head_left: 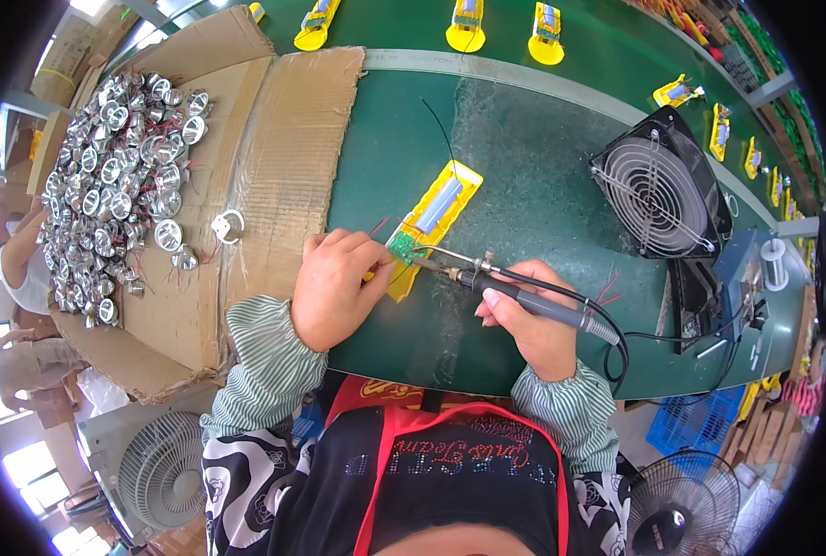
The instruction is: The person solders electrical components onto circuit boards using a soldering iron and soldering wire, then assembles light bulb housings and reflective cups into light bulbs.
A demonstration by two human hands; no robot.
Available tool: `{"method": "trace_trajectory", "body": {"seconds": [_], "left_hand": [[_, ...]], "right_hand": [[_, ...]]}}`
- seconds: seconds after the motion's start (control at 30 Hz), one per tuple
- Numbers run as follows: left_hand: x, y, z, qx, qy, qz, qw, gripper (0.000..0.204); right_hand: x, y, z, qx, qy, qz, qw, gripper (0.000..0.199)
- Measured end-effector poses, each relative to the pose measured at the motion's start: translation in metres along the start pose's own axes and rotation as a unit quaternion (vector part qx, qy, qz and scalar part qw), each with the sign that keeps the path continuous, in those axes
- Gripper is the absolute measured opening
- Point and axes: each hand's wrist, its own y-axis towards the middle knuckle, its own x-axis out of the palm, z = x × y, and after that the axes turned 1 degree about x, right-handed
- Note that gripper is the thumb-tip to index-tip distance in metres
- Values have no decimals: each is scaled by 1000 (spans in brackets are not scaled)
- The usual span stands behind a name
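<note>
A yellow plastic shell (466,179) lies tilted on the green bench, holding a blue cylindrical battery (440,205). A small green circuit board (402,246) with red wires sits toward the shell's near end. My left hand (339,289) is closed at the board's left side, its fingertips pressed together; what they pinch is hidden. My right hand (541,326) grips a soldering iron (533,301), with a thin metal feed tube running along its front. The iron's tip reaches the board, close to my left fingertips; actual contact is hard to tell.
On the left, a cardboard box (288,139) holds many silver reflector cups (112,171). A black fan (658,195) stands at right, near a solder spool (774,264). More yellow shells (466,26) line the green belt behind. The iron's black cable (624,357) loops beside my right wrist.
</note>
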Motion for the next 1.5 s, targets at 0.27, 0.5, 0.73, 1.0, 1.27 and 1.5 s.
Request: {"method": "trace_trajectory", "body": {"seconds": [0.27,0.5,0.73,1.0,1.27,1.5], "left_hand": [[3,0,0,-4,-8,0,1000,6],[0,0,0,-3,-9,-7,1000,7],[-1,0,1,0,-6,-8,1000,6],[-33,-8,-11,-49,-55,32,997,13],[-76,-19,-66,-52,225,290,929,24],[-56,-34,4,-113,-114,20,987,23]], "right_hand": [[0,0,-1,-22,-10,-12,1000,17],[-3,-5,-10,-34,7,11,999,16],[-8,-9,-10,-45,-14,25,999,15],[-14,-13,-10,-52,-6,30,998,15],[-16,-17,-13,-60,-17,41,997,15],[-15,-21,-18,-48,-16,52,997,14]]}}
